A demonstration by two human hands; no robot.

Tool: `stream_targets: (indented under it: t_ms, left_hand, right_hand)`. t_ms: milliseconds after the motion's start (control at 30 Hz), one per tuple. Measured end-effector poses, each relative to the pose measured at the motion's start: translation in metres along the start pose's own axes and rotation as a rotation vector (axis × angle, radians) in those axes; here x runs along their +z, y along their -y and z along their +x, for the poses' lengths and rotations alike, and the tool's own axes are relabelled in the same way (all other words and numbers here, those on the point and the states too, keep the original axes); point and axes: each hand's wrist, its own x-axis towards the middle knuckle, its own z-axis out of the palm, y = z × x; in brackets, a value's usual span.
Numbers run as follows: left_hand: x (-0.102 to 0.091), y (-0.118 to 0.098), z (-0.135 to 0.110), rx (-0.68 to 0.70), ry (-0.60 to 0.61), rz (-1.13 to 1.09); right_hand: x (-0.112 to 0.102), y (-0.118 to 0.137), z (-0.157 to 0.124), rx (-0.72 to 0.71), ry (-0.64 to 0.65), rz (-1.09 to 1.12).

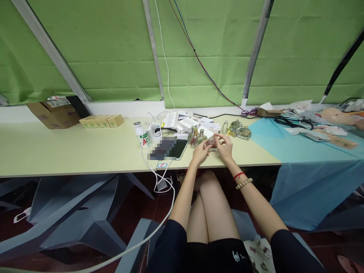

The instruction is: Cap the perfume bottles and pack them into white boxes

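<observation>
Close to the table's front edge, a small pinkish glass perfume bottle is between my two hands. My left hand closes round the bottle's left side. The fingers of my right hand are pinched at the bottle's top; whether a cap is between them I cannot make out. Just left of my hands stand several similar perfume bottles with metallic necks. To the right are a slim clear bottle and several round glass bottles.
Left of my hands lie a phone, a white can and white cables. White boxes are piled behind. Farther left are small yellow boxes and a cardboard carton. A blue cloth covers the right side.
</observation>
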Motion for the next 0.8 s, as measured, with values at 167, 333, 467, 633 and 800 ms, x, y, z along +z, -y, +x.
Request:
stream_targets:
  t_ms: [167, 333, 467, 633, 800]
  left_hand:
    - [-0.0009, -0.001, -0.0008, 0.013, 0.0, 0.002]
    - [-0.0004, -0.0002, 0.0001, 0.012, -0.005, 0.022]
    - [0.0003, 0.0011, 0.0008, 0.022, -0.007, 0.027]
    - [-0.0013, -0.0008, -0.0006, 0.026, 0.0, 0.025]
    - [-0.0023, -0.0031, -0.0012, 0.011, 0.002, 0.033]
  right_hand:
    - [0.0001, 0.0003, -0.0007, -0.025, 0.014, -0.007]
    - [0.0016, -0.001, -0.0015, -0.042, 0.037, -0.046]
    - [0.0016, -0.0009, -0.0014, -0.013, 0.028, -0.039]
    - [0.0017, 0.001, -0.002, -0.028, 0.069, -0.07]
    - [0.0023, 0.0029, -0.002, -0.007, 0.039, -0.075]
